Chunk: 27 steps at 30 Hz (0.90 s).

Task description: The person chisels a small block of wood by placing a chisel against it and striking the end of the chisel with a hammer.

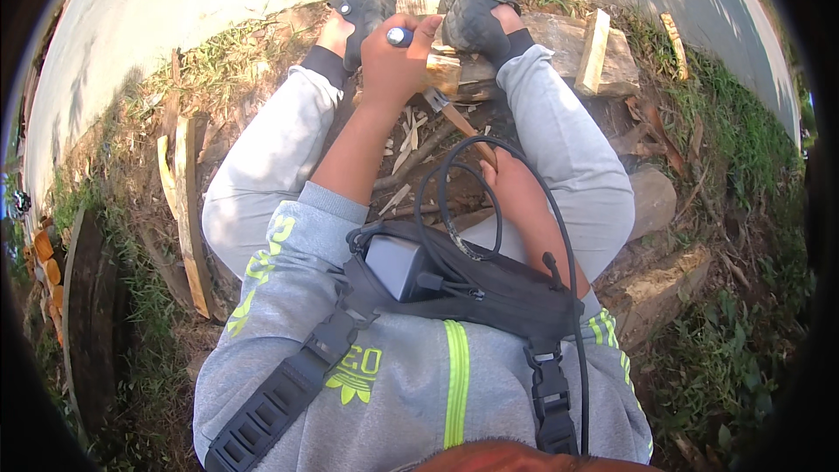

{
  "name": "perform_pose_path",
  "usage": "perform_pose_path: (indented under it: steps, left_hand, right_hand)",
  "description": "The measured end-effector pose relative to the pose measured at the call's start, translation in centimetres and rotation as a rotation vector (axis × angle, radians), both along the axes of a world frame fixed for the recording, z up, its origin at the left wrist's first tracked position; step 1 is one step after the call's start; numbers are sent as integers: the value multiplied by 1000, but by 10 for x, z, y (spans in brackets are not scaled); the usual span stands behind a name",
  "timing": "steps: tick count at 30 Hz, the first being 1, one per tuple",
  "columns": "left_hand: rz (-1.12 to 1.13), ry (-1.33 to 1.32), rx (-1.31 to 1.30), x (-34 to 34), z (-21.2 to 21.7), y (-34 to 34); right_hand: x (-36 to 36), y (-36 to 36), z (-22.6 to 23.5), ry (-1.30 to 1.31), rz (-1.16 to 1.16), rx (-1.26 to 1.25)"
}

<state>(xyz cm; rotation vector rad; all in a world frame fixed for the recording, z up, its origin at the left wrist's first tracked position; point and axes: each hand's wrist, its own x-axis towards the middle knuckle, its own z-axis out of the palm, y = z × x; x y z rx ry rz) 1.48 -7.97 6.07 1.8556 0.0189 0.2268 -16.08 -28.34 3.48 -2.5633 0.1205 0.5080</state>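
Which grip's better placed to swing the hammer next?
Likely the right grip: it holds the wooden-handled hammer, head near the wood block. The left grip is wrapped around a blue-ended handle.

Hammer handle [472, 135]: orange-brown
Tool end [399, 37]: blue
Trousers [271, 153]: pale grey
Jacket [406, 376]: grey, lime-striped
Bag [498, 299]: black
Shoes [368, 0]: black

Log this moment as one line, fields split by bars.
left hand: gripping blue-ended tool | right hand: gripping wooden-handled hammer | near hammer: wood block | hammer-block contact: cannot tell | tool tip: hidden
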Motion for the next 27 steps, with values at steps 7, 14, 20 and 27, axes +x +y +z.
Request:
perform_pose_path:
  steps: [7, 14, 20, 27]
  left_hand:
    - [-151, -314, 276, -33, 4, -11]
    - [-290, -472, 289, -59, -3, -11]
    - [-277, -454, 346, -78, -7, 3]
    - [-289, -466, 230, -73, -13, -3]
  right_hand:
    - [-7, -3, -20, 51, 67, -57]
    - [-19, -1, -29, 241, 290, -186]
    - [-2, 5, 2, 130, 208, -143]
    - [-4, -23, 30, 19, 13, -118]
